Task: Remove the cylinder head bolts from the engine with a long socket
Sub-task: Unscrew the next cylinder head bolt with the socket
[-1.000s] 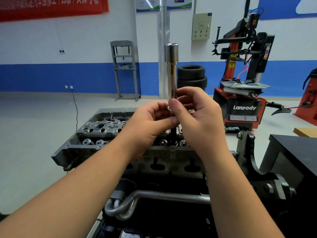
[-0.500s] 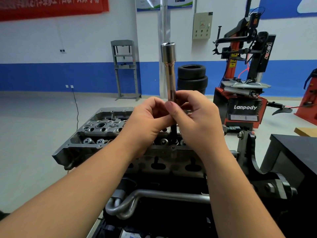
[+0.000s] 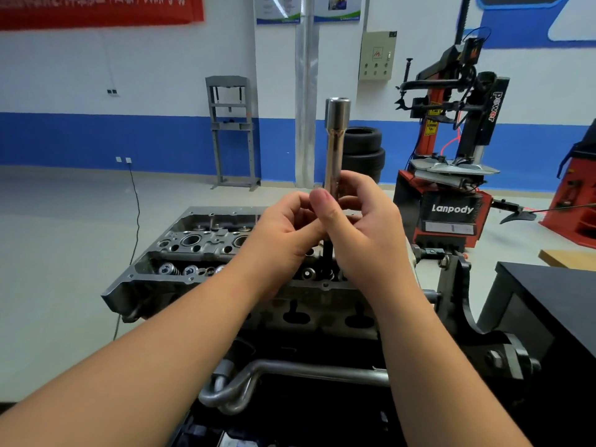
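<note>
You held the long socket (image 3: 335,146) upright with both hands — left hand (image 3: 283,233) and right hand (image 3: 361,227) pinched together on it above the engine (image 3: 200,250) — and a slip could have dropped the dark bolt (image 3: 328,253) into it.

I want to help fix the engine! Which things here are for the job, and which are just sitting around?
For the job:
long socket, pinched in the fingers of the left hand and right hand
dark bolt hanging below the hands
cylinder head

Just sitting around:
stacked tyres
tyre machine
grey press frame
black bench
</note>
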Motion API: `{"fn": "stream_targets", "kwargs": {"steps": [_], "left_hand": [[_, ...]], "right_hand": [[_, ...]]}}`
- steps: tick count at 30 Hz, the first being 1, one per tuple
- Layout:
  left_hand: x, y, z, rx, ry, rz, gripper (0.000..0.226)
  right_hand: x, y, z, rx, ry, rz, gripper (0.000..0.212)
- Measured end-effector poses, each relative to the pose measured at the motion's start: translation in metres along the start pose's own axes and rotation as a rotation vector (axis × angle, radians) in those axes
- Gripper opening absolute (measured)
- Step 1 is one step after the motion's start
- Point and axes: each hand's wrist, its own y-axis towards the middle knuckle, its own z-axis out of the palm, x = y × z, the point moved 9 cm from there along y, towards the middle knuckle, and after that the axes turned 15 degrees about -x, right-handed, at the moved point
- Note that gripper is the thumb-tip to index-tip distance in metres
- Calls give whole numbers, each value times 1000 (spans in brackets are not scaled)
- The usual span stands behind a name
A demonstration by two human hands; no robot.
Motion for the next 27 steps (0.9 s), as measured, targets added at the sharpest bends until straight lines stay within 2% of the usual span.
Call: {"fn": "stream_targets", "kwargs": {"steps": [2, 6, 11, 14, 17, 20, 24, 27], "left_hand": [[0, 1, 4, 26, 0, 1, 22], [-3, -3, 7, 48, -7, -9, 20], [-2, -6, 10, 109, -77, -95, 27], [0, -4, 5, 82, -126, -98, 22], [2, -2, 0, 48, -115, -90, 33], [1, -2, 2, 73, -84, -80, 25], [-2, -6, 9, 128, -80, -85, 27], [0, -6, 12, 162, -111, -123, 25]], "right_hand": [[5, 13, 5, -2, -17, -12, 28], [17, 38, 16, 45, -124, -199, 27], [-3, 32, 23, 94, -79, -127, 50], [-11, 25, 22, 100, -124, -142, 60], [-11, 26, 15, 82, -118, -165, 44], [-7, 26, 8, 20, -145, -213, 37], [2, 20, 10, -5, -140, -296, 30], [0, 22, 9, 0, -127, -239, 23]]}}
